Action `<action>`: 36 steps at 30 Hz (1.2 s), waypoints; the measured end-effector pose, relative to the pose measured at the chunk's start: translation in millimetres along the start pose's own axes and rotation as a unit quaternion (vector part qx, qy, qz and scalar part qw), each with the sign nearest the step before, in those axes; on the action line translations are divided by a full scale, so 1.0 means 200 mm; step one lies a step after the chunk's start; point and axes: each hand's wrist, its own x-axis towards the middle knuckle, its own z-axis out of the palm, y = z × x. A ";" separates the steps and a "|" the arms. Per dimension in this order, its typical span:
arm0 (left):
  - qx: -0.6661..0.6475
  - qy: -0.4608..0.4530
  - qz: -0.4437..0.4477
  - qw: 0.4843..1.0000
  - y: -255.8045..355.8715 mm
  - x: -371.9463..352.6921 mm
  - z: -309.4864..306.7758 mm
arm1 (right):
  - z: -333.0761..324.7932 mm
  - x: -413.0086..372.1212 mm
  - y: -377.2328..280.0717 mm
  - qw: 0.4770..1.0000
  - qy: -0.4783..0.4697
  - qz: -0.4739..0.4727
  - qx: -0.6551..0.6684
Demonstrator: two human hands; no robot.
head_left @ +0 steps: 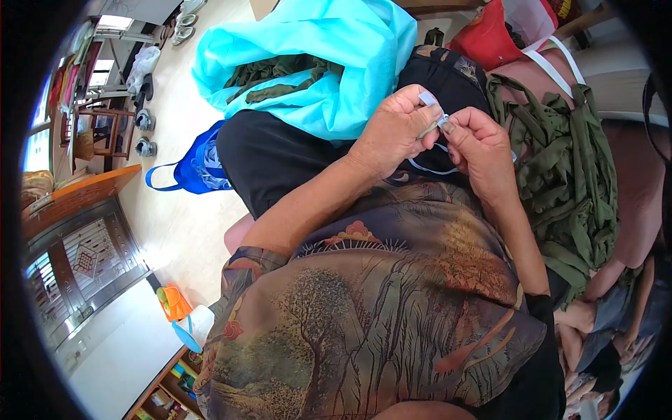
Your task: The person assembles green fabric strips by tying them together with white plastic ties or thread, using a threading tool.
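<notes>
Close together above my lap, both hands work on a narrow white strip [426, 98]. My left hand [395, 129] is closed, pinching the strip between thumb and fingers. My right hand [484, 148] pinches at the same spot, fingertips nearly touching the left ones. A thin white cord [428, 169] loops below the hands. A small olive edge shows at the left fingertips, too small to make out. To the right of my right hand lies a heap of olive-green fabric straps [570, 175]. Beyond my left hand, an open turquoise bag [308, 38] holds more olive-green straps [280, 73].
A blue bag [199, 164] stands on the floor by my knee. Red bag [486, 38] lies at the upper right. Shoes [145, 133] line the floor at left, near a wooden chair [105, 129]. Other people [609, 329] sit at the lower right.
</notes>
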 end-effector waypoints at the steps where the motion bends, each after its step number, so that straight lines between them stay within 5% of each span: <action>1: -0.001 -0.001 -0.002 1.000 0.00 0.00 0.00 | 0.00 0.00 0.01 1.000 0.001 0.000 0.006; 22: 0.006 0.040 0.024 0.999 -0.09 0.01 0.03 | -0.04 0.01 -0.01 0.961 0.063 -0.184 -0.198; 29: -0.016 0.036 0.009 0.999 -0.04 0.01 -0.01 | -0.09 0.04 0.02 0.973 0.058 -0.138 -0.176; 36: 0.120 0.027 -0.006 0.992 -0.01 0.00 -0.05 | -0.11 0.05 0.02 0.979 0.073 -0.120 -0.151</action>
